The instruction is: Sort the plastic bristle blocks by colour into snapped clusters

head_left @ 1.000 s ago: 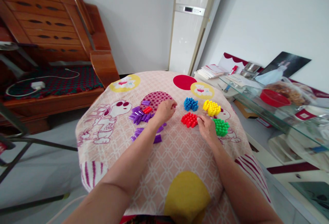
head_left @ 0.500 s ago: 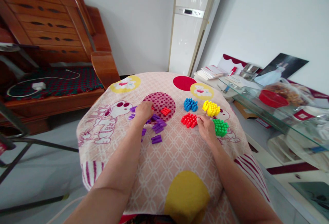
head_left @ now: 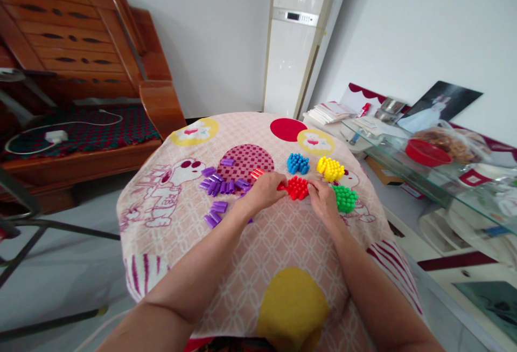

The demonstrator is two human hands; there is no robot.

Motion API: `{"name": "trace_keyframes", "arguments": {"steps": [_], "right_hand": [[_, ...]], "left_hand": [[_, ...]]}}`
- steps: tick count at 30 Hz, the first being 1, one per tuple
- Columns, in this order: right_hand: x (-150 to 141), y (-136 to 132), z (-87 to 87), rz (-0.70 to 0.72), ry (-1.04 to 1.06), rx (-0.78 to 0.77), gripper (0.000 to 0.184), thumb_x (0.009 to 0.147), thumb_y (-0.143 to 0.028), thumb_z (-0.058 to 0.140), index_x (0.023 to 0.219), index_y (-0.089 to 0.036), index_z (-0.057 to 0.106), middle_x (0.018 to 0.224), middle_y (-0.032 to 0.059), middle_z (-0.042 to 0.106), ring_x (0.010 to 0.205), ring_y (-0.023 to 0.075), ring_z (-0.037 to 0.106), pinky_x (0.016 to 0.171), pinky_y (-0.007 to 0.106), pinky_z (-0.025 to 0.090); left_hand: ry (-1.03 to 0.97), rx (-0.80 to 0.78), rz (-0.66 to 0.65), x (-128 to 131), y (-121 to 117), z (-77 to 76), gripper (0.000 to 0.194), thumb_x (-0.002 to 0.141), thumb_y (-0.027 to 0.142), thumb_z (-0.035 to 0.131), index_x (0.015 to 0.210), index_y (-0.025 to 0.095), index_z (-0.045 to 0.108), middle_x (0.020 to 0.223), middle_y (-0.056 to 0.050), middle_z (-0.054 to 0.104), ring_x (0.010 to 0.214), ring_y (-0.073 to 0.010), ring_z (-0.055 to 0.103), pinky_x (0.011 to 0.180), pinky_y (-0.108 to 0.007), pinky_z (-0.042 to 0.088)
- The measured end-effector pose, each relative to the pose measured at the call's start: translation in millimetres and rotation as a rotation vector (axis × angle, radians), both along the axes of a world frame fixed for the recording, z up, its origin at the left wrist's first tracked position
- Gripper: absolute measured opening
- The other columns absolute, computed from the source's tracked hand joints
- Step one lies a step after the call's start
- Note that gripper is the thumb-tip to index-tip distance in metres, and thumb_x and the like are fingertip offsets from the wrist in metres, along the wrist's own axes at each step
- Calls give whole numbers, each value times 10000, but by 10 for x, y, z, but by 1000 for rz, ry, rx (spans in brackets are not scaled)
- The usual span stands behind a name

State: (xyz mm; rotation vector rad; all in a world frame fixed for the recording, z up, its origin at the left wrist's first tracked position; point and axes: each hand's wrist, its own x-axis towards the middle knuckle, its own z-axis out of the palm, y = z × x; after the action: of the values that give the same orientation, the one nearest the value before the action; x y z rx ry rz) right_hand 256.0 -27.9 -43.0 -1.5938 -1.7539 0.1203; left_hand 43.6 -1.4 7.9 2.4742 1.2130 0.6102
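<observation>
My left hand [head_left: 265, 190] pinches a small red bullet-shaped plastic piece [head_left: 284, 185] at the left side of the red cluster [head_left: 298, 188]. This cluster is made of several upright red pieces standing close together. At its right edge, my right hand [head_left: 323, 201] grips it with thumb and fingertips. Behind it stands a blue cluster [head_left: 298, 163], with a yellow cluster [head_left: 330, 169] to the right of that. A green cluster [head_left: 346, 199] stands just right of my right hand. Loose purple pieces [head_left: 218, 185] lie left of my left hand, and another red piece [head_left: 257, 173] lies behind it, partly hidden.
The round table wears a patterned pink cloth [head_left: 266, 260]. On the right, a glass shelf [head_left: 428, 179] holds papers, a red bowl [head_left: 427, 153] and a bagged item. A wooden bench [head_left: 81, 61] is at the left, and a tall white cabinet unit [head_left: 288, 45] stands behind.
My left hand has moved right from the purple pieces to the red cluster, bringing a red piece. The red cluster sits slightly farther right. My right hand has stayed almost in place.
</observation>
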Motion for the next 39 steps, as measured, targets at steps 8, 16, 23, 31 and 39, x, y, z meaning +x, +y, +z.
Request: {"name": "trace_keyframes", "arguments": {"steps": [8, 16, 23, 31, 39], "right_hand": [[7, 1, -5, 3, -11, 7, 349, 909, -297, 433, 1007, -177, 746, 952, 115, 759, 879, 253, 685, 829, 358, 511], [13, 3, -21, 9, -20, 8, 356, 918, -301, 428, 1020, -167, 742, 958, 125, 758, 887, 263, 686, 836, 366, 512], [3, 4, -12, -6, -22, 2, 348, 910, -295, 433, 1001, -180, 748, 949, 120, 758, 886, 263, 685, 831, 365, 512], [-2, -4, 7, -11, -25, -6, 341, 908, -297, 435, 995, -189, 747, 929, 110, 756, 870, 251, 680, 813, 344, 506], [10, 18, -21, -18, -23, -28, 407, 917, -343, 400, 1018, -154, 745, 961, 137, 755, 891, 268, 679, 826, 367, 502]], "left_hand": [[41, 39, 31, 171, 13, -240, 114, 780, 145, 632, 890, 166, 614, 857, -60, 695, 804, -197, 649, 703, -274, 460], [-86, 1, 39, 125, 65, -237, 161, 716, 64, 593, 834, 173, 594, 761, -23, 668, 716, -165, 621, 657, -256, 440], [-93, -7, -12, 135, 60, -229, 177, 689, 33, 555, 779, 178, 600, 777, -24, 674, 728, -158, 619, 674, -253, 450], [-231, 29, 46, 99, 125, -280, 242, 669, -6, 515, 823, 171, 575, 798, -29, 656, 739, -151, 617, 673, -245, 473], [-55, 129, 388, -355, 410, -224, 324, 849, 87, 475, 1105, 141, 667, 1112, -129, 712, 1047, -222, 651, 935, -319, 490]]}}
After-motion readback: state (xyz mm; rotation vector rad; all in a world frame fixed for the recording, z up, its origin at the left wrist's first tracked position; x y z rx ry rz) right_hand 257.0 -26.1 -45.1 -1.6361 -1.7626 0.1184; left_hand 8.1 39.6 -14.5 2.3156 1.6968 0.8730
